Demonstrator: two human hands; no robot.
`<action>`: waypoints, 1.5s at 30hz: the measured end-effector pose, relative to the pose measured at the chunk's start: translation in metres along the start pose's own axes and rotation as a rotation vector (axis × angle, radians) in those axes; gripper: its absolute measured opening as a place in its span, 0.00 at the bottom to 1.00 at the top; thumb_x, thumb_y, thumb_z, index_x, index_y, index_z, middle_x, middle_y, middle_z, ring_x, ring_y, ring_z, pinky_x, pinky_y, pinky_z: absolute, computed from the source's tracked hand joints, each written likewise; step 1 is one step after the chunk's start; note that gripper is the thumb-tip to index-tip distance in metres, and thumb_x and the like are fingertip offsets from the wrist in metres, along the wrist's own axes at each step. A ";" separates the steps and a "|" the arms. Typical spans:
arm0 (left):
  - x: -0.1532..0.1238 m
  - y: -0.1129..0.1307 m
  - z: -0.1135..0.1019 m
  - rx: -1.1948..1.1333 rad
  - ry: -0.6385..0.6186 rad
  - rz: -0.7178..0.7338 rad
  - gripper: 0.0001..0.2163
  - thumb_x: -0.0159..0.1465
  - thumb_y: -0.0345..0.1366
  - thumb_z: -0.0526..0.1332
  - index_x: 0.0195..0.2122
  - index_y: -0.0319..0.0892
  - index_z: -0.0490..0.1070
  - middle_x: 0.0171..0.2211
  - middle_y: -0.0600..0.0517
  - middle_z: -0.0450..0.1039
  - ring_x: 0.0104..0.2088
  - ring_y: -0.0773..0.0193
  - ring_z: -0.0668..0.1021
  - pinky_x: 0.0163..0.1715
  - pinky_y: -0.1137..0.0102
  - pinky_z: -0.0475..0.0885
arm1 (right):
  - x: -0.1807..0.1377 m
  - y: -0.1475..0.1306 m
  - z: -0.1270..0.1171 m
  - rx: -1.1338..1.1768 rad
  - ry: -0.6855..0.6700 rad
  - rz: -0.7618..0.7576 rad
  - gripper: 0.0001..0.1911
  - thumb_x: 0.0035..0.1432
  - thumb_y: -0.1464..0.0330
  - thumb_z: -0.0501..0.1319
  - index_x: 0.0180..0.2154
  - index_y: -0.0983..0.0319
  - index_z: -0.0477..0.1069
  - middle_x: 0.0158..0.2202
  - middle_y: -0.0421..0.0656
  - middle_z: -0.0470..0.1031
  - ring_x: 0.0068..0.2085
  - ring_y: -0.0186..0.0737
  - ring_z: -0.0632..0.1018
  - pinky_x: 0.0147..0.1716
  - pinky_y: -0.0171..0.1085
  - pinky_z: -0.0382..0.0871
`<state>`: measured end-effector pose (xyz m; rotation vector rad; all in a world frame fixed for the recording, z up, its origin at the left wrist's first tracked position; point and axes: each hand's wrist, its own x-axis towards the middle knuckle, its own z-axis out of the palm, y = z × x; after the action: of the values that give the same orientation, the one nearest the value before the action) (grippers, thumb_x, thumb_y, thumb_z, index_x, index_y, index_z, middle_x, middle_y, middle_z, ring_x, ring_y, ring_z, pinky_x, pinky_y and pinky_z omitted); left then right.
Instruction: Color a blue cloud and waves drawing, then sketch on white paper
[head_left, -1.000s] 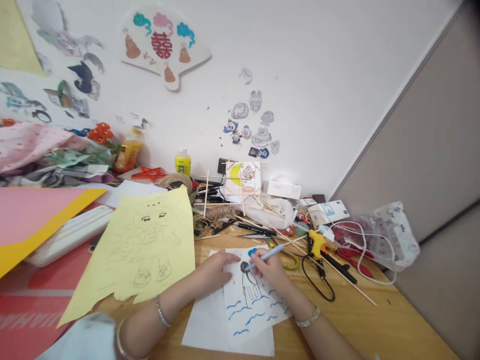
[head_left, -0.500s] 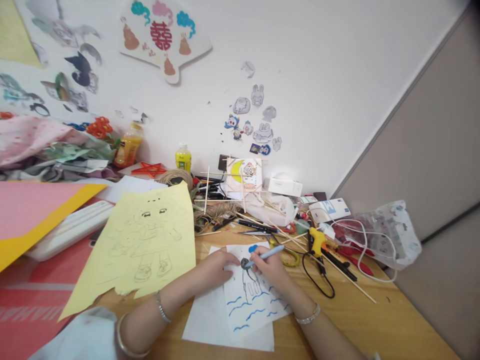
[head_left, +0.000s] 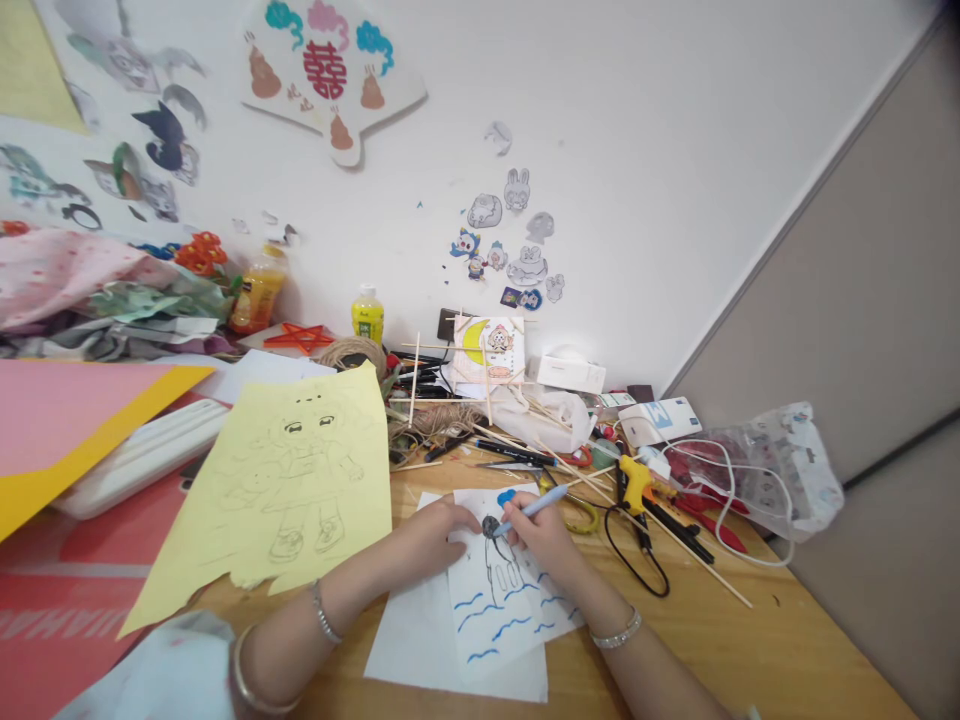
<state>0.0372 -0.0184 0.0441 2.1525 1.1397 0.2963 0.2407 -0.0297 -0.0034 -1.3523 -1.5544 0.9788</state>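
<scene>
My right hand (head_left: 541,532) grips a light blue pen (head_left: 546,500), its tip on the drawing near a dark round head. That drawing (head_left: 487,625) has a black-outlined figure, blue wave lines and a blue shape at its top, partly behind my right hand. Under it lies another white sheet (head_left: 405,640). My left hand (head_left: 431,540) lies over the sheets' left edge, thumb and fingers apart, holding nothing. Left of it is a yellow sheet (head_left: 255,500) with a pencil sketch of a character.
Behind the drawing are scissors (head_left: 581,515), black pens (head_left: 517,452) and wooden sticks (head_left: 416,385). A yellow glue gun (head_left: 636,483) with its black cable lies to the right, near a white power bank (head_left: 660,420). Bottles (head_left: 367,315) stand by the wall.
The pen tip has shifted very slightly across the figure's head. Otherwise both hands and the sheets stay where they were.
</scene>
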 end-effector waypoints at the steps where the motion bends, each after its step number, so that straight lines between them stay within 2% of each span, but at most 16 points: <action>1: 0.000 0.000 0.000 0.001 0.002 -0.001 0.19 0.53 0.27 0.56 0.45 0.43 0.77 0.46 0.48 0.75 0.48 0.52 0.75 0.48 0.67 0.68 | 0.000 -0.001 0.000 -0.005 0.008 0.000 0.14 0.55 0.57 0.56 0.24 0.60 0.64 0.15 0.35 0.65 0.18 0.32 0.64 0.19 0.32 0.57; 9: 0.001 -0.003 0.001 -0.006 0.018 0.003 0.22 0.52 0.27 0.56 0.49 0.42 0.75 0.49 0.47 0.74 0.50 0.51 0.74 0.50 0.67 0.67 | 0.000 -0.004 -0.003 -0.049 0.022 -0.021 0.15 0.56 0.58 0.55 0.23 0.60 0.64 0.15 0.34 0.63 0.18 0.31 0.63 0.19 0.32 0.56; 16: 0.007 -0.015 0.005 -0.033 0.028 0.071 0.25 0.53 0.26 0.55 0.53 0.44 0.73 0.53 0.51 0.73 0.53 0.55 0.72 0.53 0.69 0.64 | 0.000 -0.005 -0.005 0.020 0.048 -0.016 0.18 0.56 0.54 0.56 0.23 0.61 0.66 0.15 0.35 0.64 0.17 0.31 0.63 0.18 0.31 0.56; 22: 0.011 -0.021 0.007 -0.040 0.052 0.076 0.26 0.52 0.25 0.54 0.53 0.43 0.73 0.53 0.51 0.73 0.54 0.55 0.72 0.53 0.68 0.64 | -0.002 -0.008 -0.007 0.084 -0.062 0.020 0.19 0.55 0.53 0.58 0.23 0.61 0.66 0.14 0.35 0.65 0.16 0.30 0.64 0.17 0.30 0.57; 34: 0.010 -0.019 0.005 -0.024 0.056 0.074 0.27 0.51 0.24 0.54 0.53 0.43 0.73 0.53 0.52 0.72 0.55 0.55 0.71 0.54 0.67 0.63 | -0.004 -0.010 -0.010 -0.004 -0.109 0.022 0.19 0.57 0.56 0.56 0.21 0.61 0.65 0.12 0.33 0.60 0.15 0.29 0.62 0.16 0.29 0.55; 41: 0.011 -0.023 0.008 -0.015 0.059 0.079 0.27 0.53 0.25 0.54 0.54 0.41 0.72 0.53 0.50 0.72 0.54 0.55 0.72 0.53 0.68 0.64 | -0.004 -0.007 -0.012 -0.045 -0.111 -0.002 0.20 0.58 0.57 0.56 0.19 0.60 0.60 0.14 0.33 0.59 0.17 0.30 0.64 0.18 0.30 0.56; 45: 0.011 -0.025 0.008 -0.010 0.062 0.089 0.26 0.53 0.26 0.54 0.54 0.43 0.72 0.54 0.51 0.72 0.54 0.56 0.72 0.54 0.69 0.63 | -0.003 -0.003 -0.012 -0.057 -0.125 -0.005 0.19 0.59 0.58 0.55 0.20 0.60 0.61 0.14 0.34 0.60 0.17 0.30 0.64 0.18 0.30 0.56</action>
<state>0.0317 -0.0039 0.0205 2.2031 1.0754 0.4101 0.2513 -0.0324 0.0037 -1.3477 -1.6893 1.0399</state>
